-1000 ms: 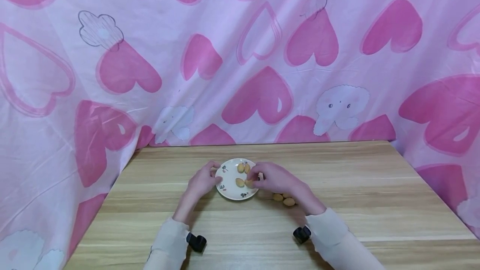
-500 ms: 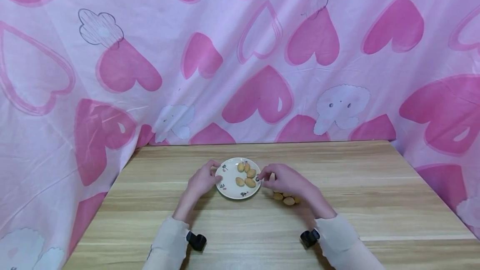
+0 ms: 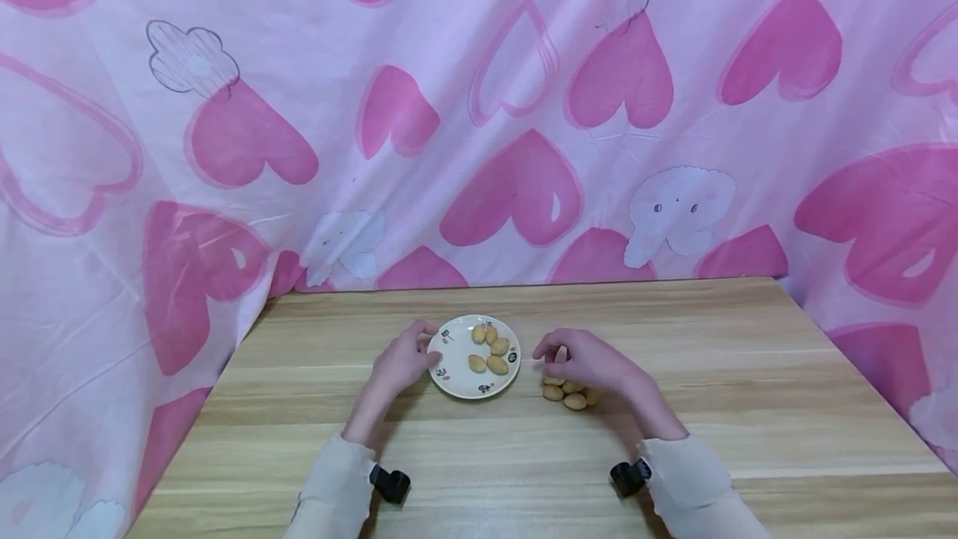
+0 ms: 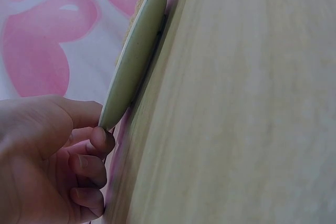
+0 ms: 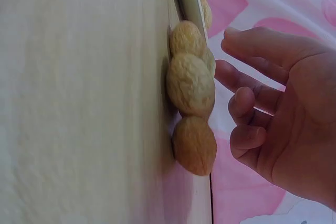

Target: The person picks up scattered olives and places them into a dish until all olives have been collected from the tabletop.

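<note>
Compared with a second ago, the right hand [image 3: 587, 358] is drawn back from the plate [image 3: 453, 363] and is held beside and just above the loose walnuts [image 3: 575, 402] on the worktop [image 3: 479, 456]. Its fingers are loosely bent and parted, gripping nothing. Five walnuts [image 3: 497, 365] are borne by the plate, whose left rim is pinched by the left hand [image 3: 399, 363].
</note>
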A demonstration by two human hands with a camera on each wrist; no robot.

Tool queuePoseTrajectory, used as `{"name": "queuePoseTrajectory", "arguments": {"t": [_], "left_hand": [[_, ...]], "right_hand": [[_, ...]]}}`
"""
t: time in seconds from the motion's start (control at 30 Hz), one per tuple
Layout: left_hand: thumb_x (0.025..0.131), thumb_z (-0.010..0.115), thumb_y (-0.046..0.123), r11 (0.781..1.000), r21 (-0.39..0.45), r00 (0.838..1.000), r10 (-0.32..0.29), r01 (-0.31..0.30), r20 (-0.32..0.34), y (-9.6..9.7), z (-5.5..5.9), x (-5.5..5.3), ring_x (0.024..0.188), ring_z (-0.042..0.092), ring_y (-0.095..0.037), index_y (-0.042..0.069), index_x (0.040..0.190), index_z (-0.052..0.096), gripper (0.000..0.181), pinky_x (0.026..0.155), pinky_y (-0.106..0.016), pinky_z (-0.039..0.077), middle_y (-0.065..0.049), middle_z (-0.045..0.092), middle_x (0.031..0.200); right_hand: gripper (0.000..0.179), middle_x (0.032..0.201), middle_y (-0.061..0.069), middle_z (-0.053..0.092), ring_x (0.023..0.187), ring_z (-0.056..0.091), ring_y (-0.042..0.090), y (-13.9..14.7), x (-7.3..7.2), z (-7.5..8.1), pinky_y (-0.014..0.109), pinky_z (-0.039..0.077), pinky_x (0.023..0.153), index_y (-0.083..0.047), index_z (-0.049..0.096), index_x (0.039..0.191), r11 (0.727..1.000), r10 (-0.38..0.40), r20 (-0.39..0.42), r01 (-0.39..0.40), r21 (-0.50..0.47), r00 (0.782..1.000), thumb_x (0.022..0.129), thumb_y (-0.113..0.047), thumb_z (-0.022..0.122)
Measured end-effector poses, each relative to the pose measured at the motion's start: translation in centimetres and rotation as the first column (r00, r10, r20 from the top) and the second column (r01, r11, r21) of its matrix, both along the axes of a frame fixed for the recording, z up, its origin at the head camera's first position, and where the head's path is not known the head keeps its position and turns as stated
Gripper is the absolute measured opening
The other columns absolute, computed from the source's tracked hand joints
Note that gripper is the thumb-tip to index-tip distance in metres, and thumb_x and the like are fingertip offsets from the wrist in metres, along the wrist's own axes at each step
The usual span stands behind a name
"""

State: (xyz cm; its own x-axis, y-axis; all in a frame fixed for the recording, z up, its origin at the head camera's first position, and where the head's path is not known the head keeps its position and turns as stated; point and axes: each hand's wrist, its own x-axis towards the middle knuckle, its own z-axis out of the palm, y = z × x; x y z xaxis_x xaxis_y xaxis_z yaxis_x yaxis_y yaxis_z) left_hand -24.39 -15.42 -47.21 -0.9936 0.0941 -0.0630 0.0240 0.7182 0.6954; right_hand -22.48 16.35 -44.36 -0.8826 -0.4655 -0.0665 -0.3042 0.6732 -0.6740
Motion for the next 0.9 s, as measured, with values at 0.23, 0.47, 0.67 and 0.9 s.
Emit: {"name": "queuePoseTrajectory", "arguments": {"t": [0.23, 0.47, 0.67, 0.9], "left_hand": [[0.087, 0.072, 0.019, 1.0, 0.011, 1.0, 0.003, -0.003, 0.009, 0.0, -0.2, 0.0, 0.076, 0.059, -0.017, 0.015, 0.13, 0.058, 0.045, 0.071, -0.033, 0.042, -0.002, 0.067, 0.086], [0.087, 0.071, 0.02, 1.0, 0.001, 1.0, 0.004, -0.004, 0.007, -0.1, -0.2, -0.2, 0.077, 0.059, -0.017, 0.016, 0.129, 0.059, 0.044, 0.072, -0.033, 0.042, -0.002, 0.068, 0.086], [0.087, 0.072, 0.02, 1.0, -0.001, 1.0, 0.005, -0.005, 0.016, 0.0, -0.2, -0.2, 0.074, 0.057, -0.017, 0.017, 0.13, 0.059, 0.044, 0.068, -0.032, 0.04, -0.002, 0.066, 0.083], [0.087, 0.072, 0.021, 1.0, -0.005, 1.0, 0.01, -0.01, 0.027, 0.0, -0.2, -0.3, 0.07, 0.054, -0.018, 0.017, 0.13, 0.059, 0.045, 0.064, -0.031, 0.038, -0.002, 0.063, 0.081]], "right_hand": [[0.021, 0.095, -0.002, 0.065, 0.087, 0.059, 0.019, 1.1, -0.3, 0.0, 0.032, 0.048, 0.078, -0.012, 0.07, 0.111, 1.0, 0.029, 0.05, -0.028, -0.013, 0.998, 0.091, -0.017, 0.07], [0.016, 0.092, -0.003, 0.065, 0.087, 0.057, 0.018, 1.8, -0.7, -0.4, 0.032, 0.048, 0.078, -0.015, 0.071, 0.107, 0.998, 0.064, 0.089, -0.064, -0.004, 0.994, 0.092, -0.018, 0.069], [0.01, 0.088, -0.004, 0.066, 0.084, 0.057, 0.014, 2.0, -0.9, -0.6, 0.029, 0.048, 0.075, -0.018, 0.072, 0.101, 0.995, 0.097, 0.093, -0.101, 0.029, 0.991, 0.092, -0.018, 0.069], [0.009, 0.084, -0.005, 0.066, 0.08, 0.058, 0.012, 2.0, -0.9, -0.7, 0.027, 0.049, 0.073, -0.018, 0.073, 0.098, 0.994, 0.106, 0.072, -0.108, 0.018, 0.992, 0.091, -0.018, 0.07]]}}
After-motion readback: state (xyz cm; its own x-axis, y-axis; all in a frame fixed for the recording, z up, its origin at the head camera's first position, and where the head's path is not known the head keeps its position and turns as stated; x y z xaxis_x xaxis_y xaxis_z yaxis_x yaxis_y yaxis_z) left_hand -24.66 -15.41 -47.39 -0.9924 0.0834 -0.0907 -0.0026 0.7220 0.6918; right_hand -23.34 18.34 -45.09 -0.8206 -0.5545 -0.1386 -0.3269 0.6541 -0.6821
